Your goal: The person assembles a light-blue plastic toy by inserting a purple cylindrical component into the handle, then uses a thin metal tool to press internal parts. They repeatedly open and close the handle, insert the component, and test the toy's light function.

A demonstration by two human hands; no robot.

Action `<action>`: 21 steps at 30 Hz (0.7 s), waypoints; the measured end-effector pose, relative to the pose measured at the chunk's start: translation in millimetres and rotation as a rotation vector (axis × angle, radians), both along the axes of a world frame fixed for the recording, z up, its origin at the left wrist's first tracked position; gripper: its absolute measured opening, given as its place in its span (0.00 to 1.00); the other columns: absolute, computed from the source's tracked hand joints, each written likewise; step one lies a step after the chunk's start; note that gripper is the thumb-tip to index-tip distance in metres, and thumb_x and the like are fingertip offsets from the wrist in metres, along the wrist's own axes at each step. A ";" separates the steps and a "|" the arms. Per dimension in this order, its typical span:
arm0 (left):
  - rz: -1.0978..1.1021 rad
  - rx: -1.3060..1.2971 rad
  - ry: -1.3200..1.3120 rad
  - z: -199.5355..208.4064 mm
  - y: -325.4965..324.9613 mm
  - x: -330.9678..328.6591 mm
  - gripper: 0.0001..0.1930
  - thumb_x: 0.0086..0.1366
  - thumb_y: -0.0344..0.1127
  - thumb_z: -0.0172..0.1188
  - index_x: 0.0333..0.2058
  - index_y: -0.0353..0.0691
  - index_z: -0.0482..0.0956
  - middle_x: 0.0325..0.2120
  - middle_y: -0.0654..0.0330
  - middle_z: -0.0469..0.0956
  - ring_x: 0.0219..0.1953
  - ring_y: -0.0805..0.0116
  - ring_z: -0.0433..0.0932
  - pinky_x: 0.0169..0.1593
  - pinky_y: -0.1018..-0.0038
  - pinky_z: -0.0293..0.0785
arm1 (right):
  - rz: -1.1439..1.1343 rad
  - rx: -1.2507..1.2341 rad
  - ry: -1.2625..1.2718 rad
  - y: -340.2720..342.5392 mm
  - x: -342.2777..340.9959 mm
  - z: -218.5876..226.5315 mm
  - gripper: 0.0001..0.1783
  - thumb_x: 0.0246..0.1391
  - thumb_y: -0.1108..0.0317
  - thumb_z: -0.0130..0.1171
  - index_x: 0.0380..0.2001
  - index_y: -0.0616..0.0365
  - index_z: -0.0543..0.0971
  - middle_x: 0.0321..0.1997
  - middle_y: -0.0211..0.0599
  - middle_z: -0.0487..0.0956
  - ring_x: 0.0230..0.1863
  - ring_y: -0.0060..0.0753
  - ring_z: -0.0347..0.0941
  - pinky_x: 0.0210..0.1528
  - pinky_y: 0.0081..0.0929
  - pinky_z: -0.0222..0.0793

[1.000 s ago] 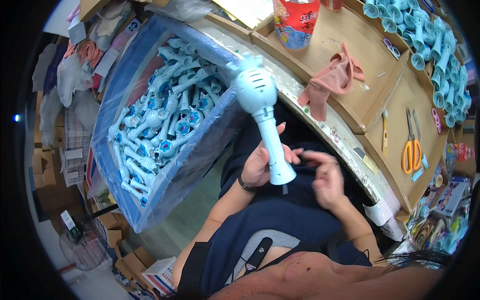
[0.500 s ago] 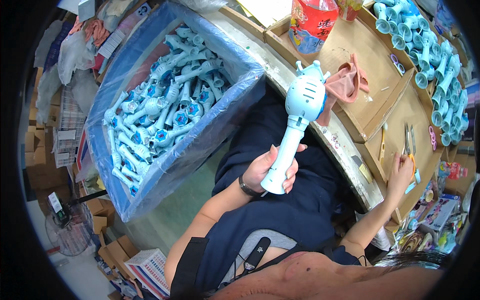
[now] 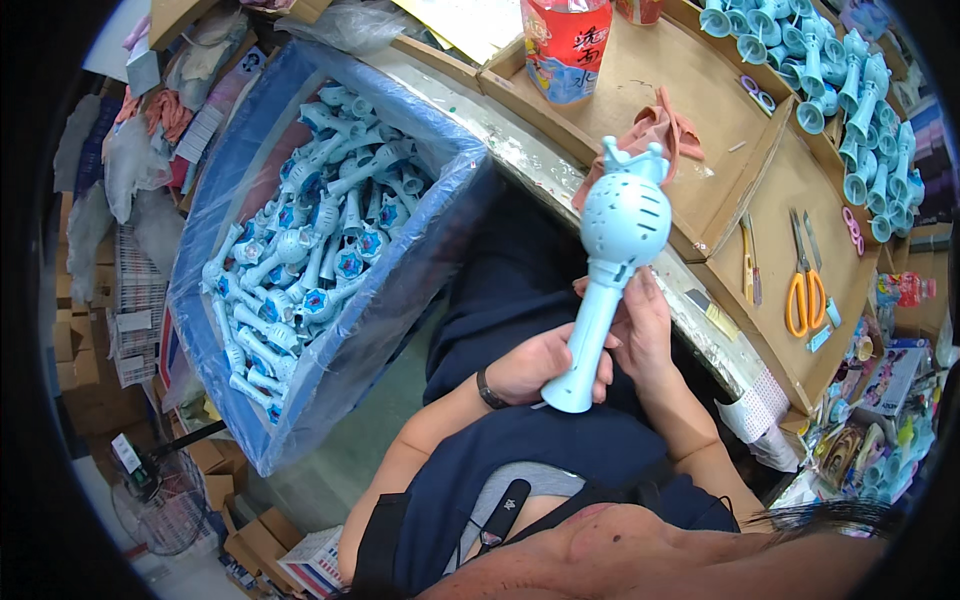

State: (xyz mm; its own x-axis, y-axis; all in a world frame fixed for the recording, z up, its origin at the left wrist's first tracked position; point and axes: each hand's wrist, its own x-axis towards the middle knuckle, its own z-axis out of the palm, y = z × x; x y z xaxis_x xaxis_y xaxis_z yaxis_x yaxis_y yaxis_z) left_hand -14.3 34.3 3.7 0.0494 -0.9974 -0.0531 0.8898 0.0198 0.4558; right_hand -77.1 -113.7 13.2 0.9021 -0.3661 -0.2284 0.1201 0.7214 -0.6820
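Observation:
A light blue toy wand with a round slotted head and a crown top stands tilted in front of me. My left hand is closed around its lower handle, near the flared end. At the upper handle, below the head, my right hand grips the wand from the other side, its fingers partly hidden behind it. Orange-handled scissors lie with open blades in the cardboard tray on the right. Beside them is a thin yellow-handled tool. A pink cloth lies behind the wand's head.
A large blue plastic-lined bin on the left holds many similar wands. More light blue parts pile up at the far right. A red-labelled bottle stands in the tray, with small pink scissors at its edge.
My right hand has let go of the orange-handled scissors and come over to the wand. The wand stays in my left hand, now slightly lower and turned. The whole view has shifted a little.

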 end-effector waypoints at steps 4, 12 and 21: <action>-0.122 0.095 -0.029 -0.3 -0.8 0.8 0.31 0.58 0.37 0.61 0.56 0.34 0.58 0.45 0.52 0.72 0.42 0.64 0.76 0.47 0.71 0.72 | -0.092 0.141 -0.045 -3.5 1.3 -5.0 0.29 0.61 0.45 0.42 0.50 0.62 0.64 0.35 0.41 0.74 0.39 0.33 0.73 0.42 0.30 0.71; -0.248 0.183 0.065 -1.1 -3.4 1.2 0.31 0.52 0.40 0.63 0.53 0.33 0.64 0.40 0.55 0.73 0.33 0.69 0.74 0.36 0.77 0.70 | 0.285 0.311 -0.182 -6.6 1.1 -12.2 0.21 0.60 0.46 0.48 0.35 0.55 0.67 0.24 0.37 0.73 0.29 0.31 0.73 0.33 0.25 0.72; -0.283 0.215 0.003 4.3 -3.1 -5.4 0.27 0.53 0.41 0.63 0.49 0.35 0.68 0.37 0.59 0.74 0.30 0.75 0.71 0.35 0.82 0.68 | 0.338 0.322 -0.094 -2.9 -7.2 -4.6 0.20 0.58 0.49 0.51 0.28 0.55 0.66 0.19 0.36 0.72 0.23 0.31 0.73 0.25 0.25 0.71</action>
